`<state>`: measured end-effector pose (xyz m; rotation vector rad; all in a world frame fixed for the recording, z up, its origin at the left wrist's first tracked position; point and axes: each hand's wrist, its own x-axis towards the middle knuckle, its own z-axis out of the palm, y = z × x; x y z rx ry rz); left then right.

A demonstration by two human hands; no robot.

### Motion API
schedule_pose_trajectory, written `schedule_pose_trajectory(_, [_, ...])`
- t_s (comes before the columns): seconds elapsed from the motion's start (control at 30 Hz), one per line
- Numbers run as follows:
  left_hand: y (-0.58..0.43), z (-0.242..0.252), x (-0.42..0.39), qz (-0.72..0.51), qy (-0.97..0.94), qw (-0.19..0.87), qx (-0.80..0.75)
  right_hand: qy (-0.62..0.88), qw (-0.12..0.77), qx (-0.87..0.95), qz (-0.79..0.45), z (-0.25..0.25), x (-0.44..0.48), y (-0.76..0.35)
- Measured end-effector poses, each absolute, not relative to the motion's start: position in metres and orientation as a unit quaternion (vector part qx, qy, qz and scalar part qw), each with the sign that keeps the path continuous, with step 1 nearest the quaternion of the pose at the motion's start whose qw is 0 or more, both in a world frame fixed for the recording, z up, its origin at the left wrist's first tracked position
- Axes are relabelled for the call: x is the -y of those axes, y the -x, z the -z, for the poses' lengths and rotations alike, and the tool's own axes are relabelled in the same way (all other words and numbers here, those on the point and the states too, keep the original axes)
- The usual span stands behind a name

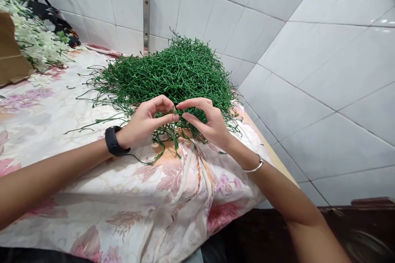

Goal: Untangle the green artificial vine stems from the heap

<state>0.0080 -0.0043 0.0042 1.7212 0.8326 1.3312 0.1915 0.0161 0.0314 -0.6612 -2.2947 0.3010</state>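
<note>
A big heap of thin green artificial flower stems (pixel 173 70) lies on the cloth-covered table. My left hand (pixel 151 117), with a black band at the wrist, is at the heap's front edge. Its thumb and index finger close on a small green stem (pixel 171 111), mostly hidden by the fingers. Facing it, my right hand (pixel 208 121) has its thumb and index tips slightly apart, close to the left fingertips. Nothing shows clearly between those right fingers. Loose stems hang and lie below both hands.
White artificial flowers (pixel 43 47) and a brown cardboard piece (pixel 12 53) are at the far left. A floral cloth (pixel 101 185) covers the table, gathered in folds at the front. Behind and to the right stand tiled walls (pixel 308 70), with a metal bracket (pixel 146 20) on the back one.
</note>
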Motion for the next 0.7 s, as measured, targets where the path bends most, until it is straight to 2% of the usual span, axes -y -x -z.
schedule_pose_trajectory(0.23, [-0.0088, -0.0041, 0.0047, -0.517, -0.697, 0.383, -0.316, 0.246, 0.308, 0.912, -0.114, -0.0284, -0.0184, -0.1914])
schedule_pose_trajectory(0.4, [-0.0073, -0.0046, 0.0044, -0.511, -0.706, 0.374, -0.318, 0.252, 0.305, 0.909, -0.129, -0.0278, -0.017, -0.1904])
schedule_pose_trajectory(0.53, [-0.0059, -0.0033, 0.0028, -0.496, -0.713, 0.364, -0.336, 0.254, 0.296, 0.88, -0.272, -0.0307, -0.0169, -0.1918])
schedule_pose_trajectory(0.7, [-0.0024, -0.0074, 0.0005, -0.39, -0.772, 0.383, -0.325, 0.216, 0.317, 0.772, -0.507, -0.0357, -0.0224, -0.1968])
